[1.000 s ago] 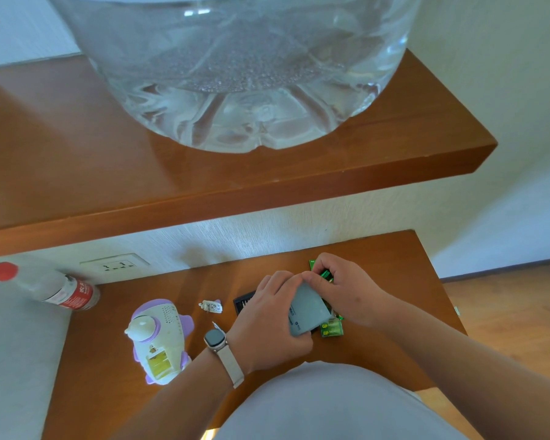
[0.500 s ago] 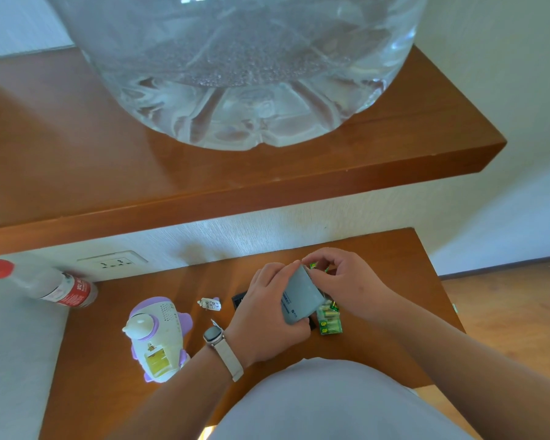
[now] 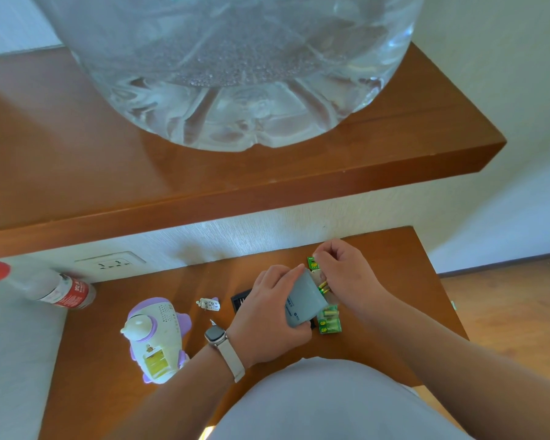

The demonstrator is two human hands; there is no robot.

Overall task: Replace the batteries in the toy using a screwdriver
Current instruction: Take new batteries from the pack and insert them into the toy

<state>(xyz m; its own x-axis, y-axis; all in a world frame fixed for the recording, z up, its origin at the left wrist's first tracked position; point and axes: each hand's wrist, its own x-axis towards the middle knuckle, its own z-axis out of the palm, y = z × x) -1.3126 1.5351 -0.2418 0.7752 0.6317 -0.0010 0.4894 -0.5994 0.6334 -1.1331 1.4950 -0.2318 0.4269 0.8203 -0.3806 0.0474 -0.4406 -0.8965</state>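
Note:
A white and purple toy (image 3: 154, 339) lies on the lower wooden table (image 3: 394, 281) at the left, its yellow battery bay uncovered. Its small cover (image 3: 208, 304) lies beside it. My left hand (image 3: 267, 315) grips a grey box (image 3: 304, 300), tilted up on edge. Green and gold batteries (image 3: 323, 287) show at the box's open side. My right hand (image 3: 346, 277) pinches a green battery pack (image 3: 312, 263) just above the box. More green batteries (image 3: 329, 322) lie under the box. No screwdriver is visible.
A big clear water jug (image 3: 229, 65) stands on the upper wooden shelf (image 3: 77, 173). A plastic bottle with a red cap (image 3: 45, 287) lies at the left by a wall socket (image 3: 110, 262). A black tray (image 3: 240, 300) peeks out behind my left hand.
My left hand has tipped the grey box up from flat to steeply tilted. My right hand has moved up and back, pulling at the green battery pack.

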